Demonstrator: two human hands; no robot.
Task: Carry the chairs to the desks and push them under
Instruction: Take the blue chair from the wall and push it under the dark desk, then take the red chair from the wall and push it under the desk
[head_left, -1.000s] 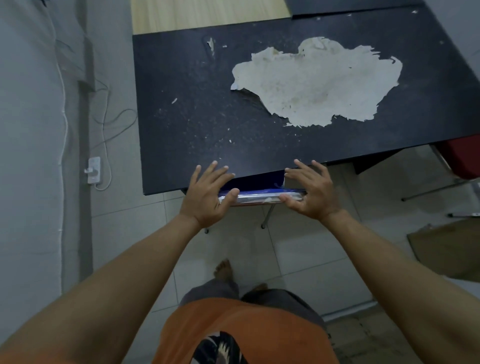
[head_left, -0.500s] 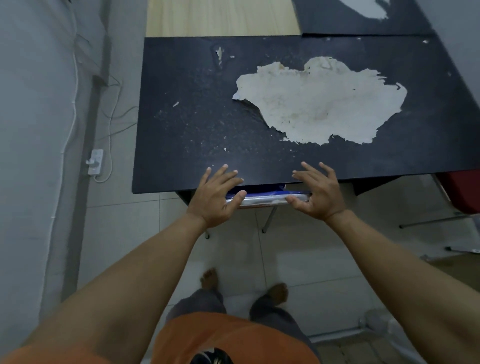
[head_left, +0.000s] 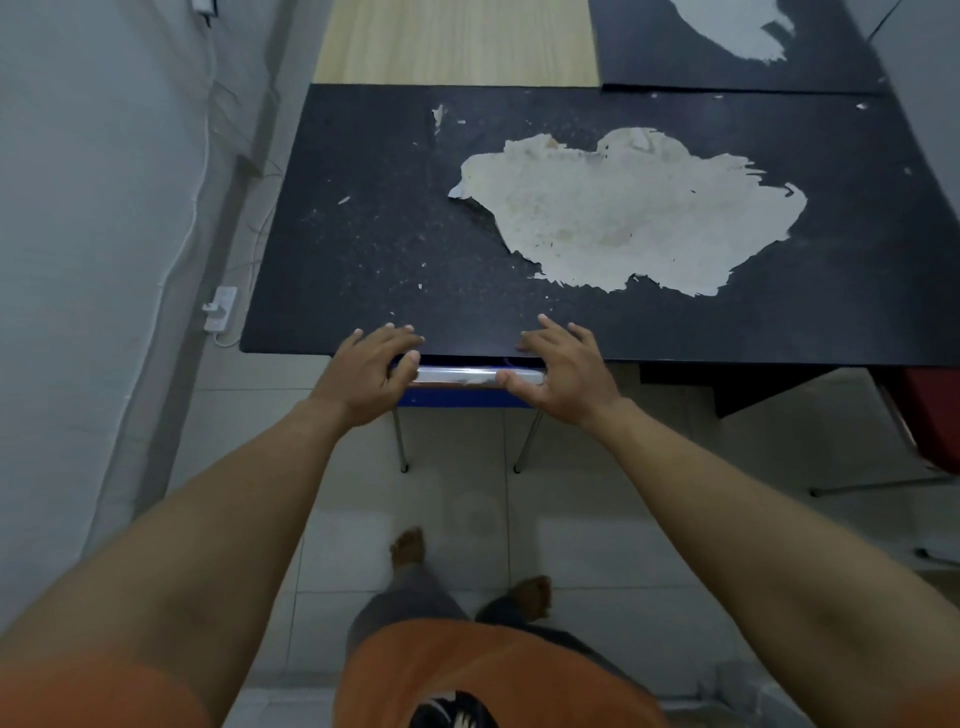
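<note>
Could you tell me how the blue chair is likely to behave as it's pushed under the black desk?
The blue chair probably slides easily: thin metal legs on smooth tile. It looks light and stiff. Its shiny top rail may be slippery under the left hand and right hand.

A black desk (head_left: 363, 249) is seen from above, and its top is pretty worn: a big pale patch (head_left: 618, 218) where the surface has peeled sits toward 2 o'clock of centre, with small chips scattered at 11. A light wood desk (head_left: 457, 41) is butted against it at 12, another black one (head_left: 727, 47) at 1. Pale floor tiles (head_left: 467, 519) are laid below.
</note>
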